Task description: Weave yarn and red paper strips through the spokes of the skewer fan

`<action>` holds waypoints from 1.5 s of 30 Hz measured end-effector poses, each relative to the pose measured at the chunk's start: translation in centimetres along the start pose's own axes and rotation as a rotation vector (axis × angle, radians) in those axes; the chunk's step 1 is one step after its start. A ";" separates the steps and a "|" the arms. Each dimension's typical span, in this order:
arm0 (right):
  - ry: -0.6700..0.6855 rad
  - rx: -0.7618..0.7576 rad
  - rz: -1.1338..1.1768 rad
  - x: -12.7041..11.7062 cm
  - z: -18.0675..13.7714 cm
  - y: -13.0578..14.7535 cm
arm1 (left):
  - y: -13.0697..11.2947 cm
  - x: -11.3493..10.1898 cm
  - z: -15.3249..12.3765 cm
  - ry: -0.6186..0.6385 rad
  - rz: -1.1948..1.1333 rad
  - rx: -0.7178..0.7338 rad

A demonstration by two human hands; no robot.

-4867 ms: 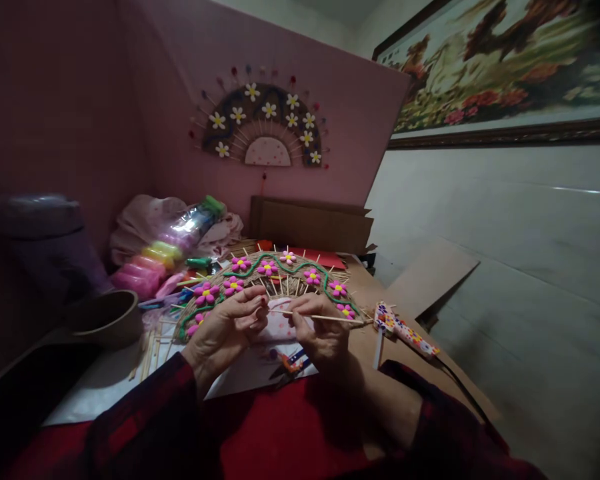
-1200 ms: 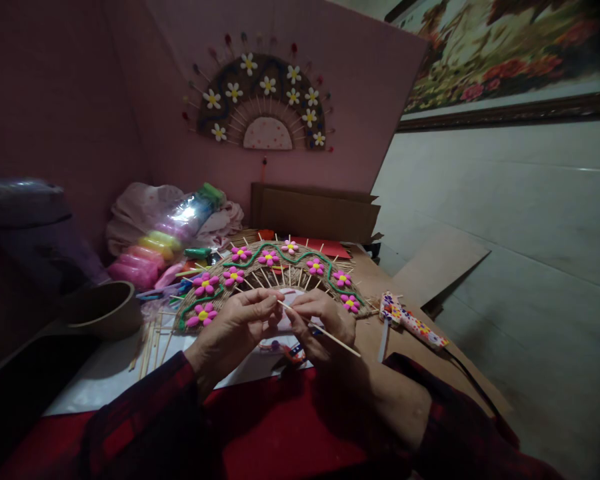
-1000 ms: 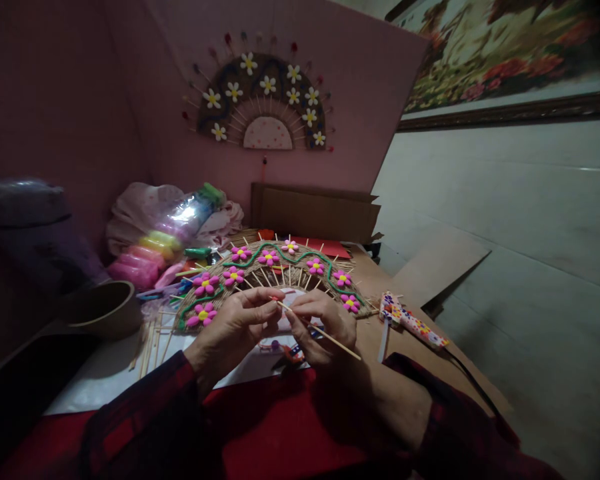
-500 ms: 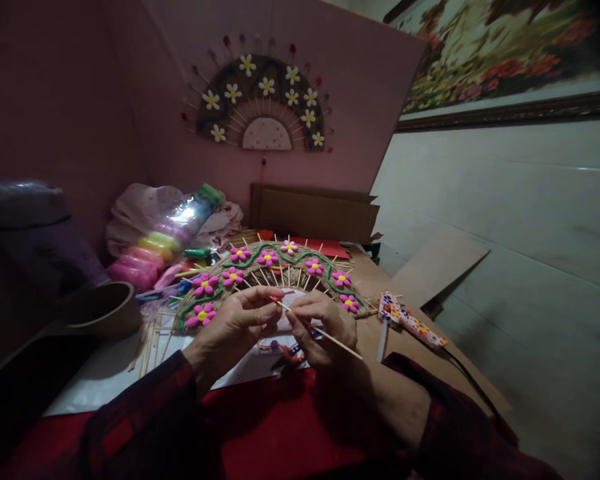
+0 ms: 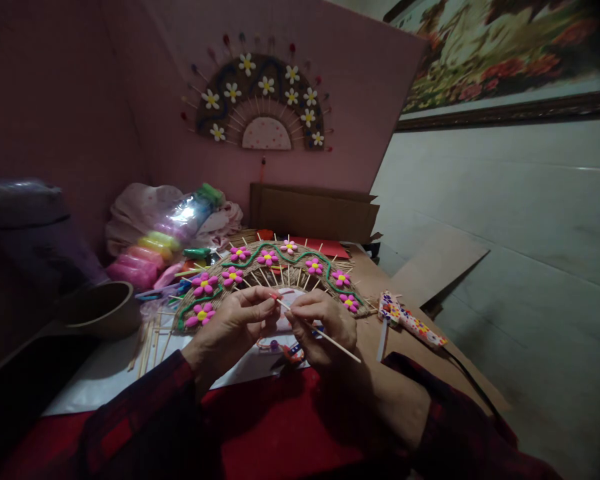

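My right hand (image 5: 323,327) is closed round a thin wooden skewer (image 5: 336,343) that slants down to the right. My left hand (image 5: 235,327) pinches the skewer's upper tip, where a small red bit shows. Both hands hover just in front of a half-round woven fan piece (image 5: 260,277) with pink flowers and a green wavy cord, which lies flat on the table.
Loose skewers (image 5: 150,340) lie at the left by a brown bowl (image 5: 103,310). A bag of coloured clay (image 5: 165,243) sits behind. A spotted glue gun (image 5: 410,323) lies at the right. Cardboard (image 5: 313,217) and a finished fan (image 5: 265,103) stand at the back wall.
The skewer has tilted from nearly level to slanting down to the right. My hands have stayed together in front of the fan, and my left fingers keep working at the tip.
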State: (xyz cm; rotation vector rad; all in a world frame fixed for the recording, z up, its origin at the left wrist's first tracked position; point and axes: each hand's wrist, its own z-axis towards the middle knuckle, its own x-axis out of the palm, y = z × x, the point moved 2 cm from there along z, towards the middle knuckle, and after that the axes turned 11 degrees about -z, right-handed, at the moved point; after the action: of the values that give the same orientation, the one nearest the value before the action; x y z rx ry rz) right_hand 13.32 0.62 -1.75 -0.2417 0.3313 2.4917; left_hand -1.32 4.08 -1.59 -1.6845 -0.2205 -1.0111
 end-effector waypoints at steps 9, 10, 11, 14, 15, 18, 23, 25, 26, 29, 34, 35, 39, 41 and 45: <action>-0.040 0.063 -0.012 0.1 -0.2 0.0 | 0.1 -0.2 0.1 0.019 0.029 0.011; -0.035 0.060 -0.013 0.1 -0.2 0.0 | 0.1 -0.1 0.1 0.016 0.033 0.012; -0.032 0.055 -0.017 0.1 -0.2 -0.1 | 0.1 -0.1 0.0 0.015 0.034 0.012; -0.015 0.060 -0.036 0.0 -0.1 0.0 | 0.1 0.1 -0.1 0.026 0.016 0.009; -0.013 0.062 -0.040 -0.1 0.0 0.1 | 0.0 0.1 -0.1 0.028 0.004 0.009; -0.016 0.071 -0.032 -0.3 0.1 0.3 | -0.1 0.0 0.0 0.003 -0.054 -0.013; -0.006 0.065 0.048 -0.6 -0.1 0.1 | -0.3 -0.2 0.1 -0.015 -0.190 -0.089; -0.030 0.067 0.092 -0.7 -0.3 -0.1 | -0.4 -0.2 0.1 -0.011 -0.209 -0.104; -0.039 0.071 0.108 -0.7 -0.4 -0.2 | -0.4 -0.2 0.1 -0.013 -0.216 -0.107; -0.002 0.111 0.106 -0.8 -0.4 -0.2 | -0.4 -0.1 0.1 -0.024 -0.231 -0.108; 0.164 0.078 0.056 -0.7 0.1 0.4 | -0.5 0.0 0.1 -0.036 -0.231 -0.098; 0.222 0.041 0.077 -0.6 0.2 0.5 | -0.6 0.0 0.1 -0.036 -0.235 -0.098; 0.590 -0.071 0.173 0.4 -0.3 0.8 | -1.5 -0.3 0.1 -0.099 -0.246 -0.036; 0.747 -0.123 0.167 1.0 -0.9 0.8 | -2.2 -0.5 0.1 -0.135 -0.235 0.031; 0.725 -0.155 0.034 1.3 -1.1 0.3 | -3.0 -0.7 0.3 -0.138 -0.185 0.143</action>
State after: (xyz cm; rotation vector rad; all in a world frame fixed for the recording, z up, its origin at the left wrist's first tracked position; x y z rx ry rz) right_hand 12.20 0.76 -3.09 -1.2163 0.4275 2.3791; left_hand -3.48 5.70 0.02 -1.6254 -0.5356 -0.9907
